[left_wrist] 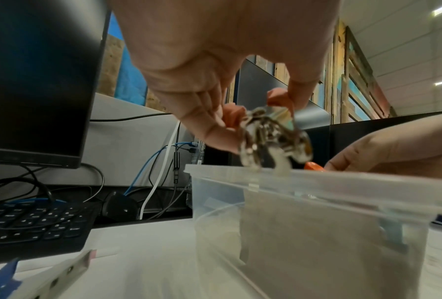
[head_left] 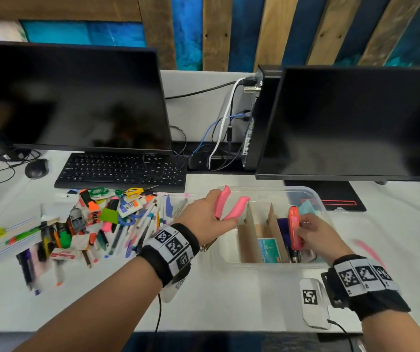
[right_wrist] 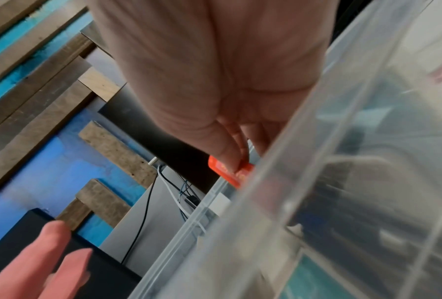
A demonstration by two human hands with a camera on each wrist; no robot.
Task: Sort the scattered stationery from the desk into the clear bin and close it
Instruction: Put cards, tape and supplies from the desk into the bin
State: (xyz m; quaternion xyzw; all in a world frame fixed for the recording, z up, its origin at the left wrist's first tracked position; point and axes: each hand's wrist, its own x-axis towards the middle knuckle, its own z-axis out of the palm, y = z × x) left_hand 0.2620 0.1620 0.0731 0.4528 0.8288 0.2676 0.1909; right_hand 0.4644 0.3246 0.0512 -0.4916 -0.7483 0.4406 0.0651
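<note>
A clear bin (head_left: 267, 266) with cardboard dividers (head_left: 248, 232) stands on the white desk, right of centre. My left hand (head_left: 210, 213) grips a pink-handled metal punch (head_left: 230, 208) over the bin's left end; its shiny head (left_wrist: 273, 139) hangs just above the rim (left_wrist: 317, 180). My right hand (head_left: 315, 235) pinches a red stapler (head_left: 294, 229), held upright in the right compartment. The stapler's end (right_wrist: 230, 172) pokes above the bin wall (right_wrist: 317, 182). A heap of pens, markers, glue and scissors (head_left: 97, 224) lies to the bin's left.
A black keyboard (head_left: 122, 171) and mouse (head_left: 36, 168) sit behind the heap. Two dark monitors (head_left: 72, 97) (head_left: 356, 120) stand at the back with cables (head_left: 221, 130) between them. A teal card (head_left: 268, 250) lies in the bin's middle section.
</note>
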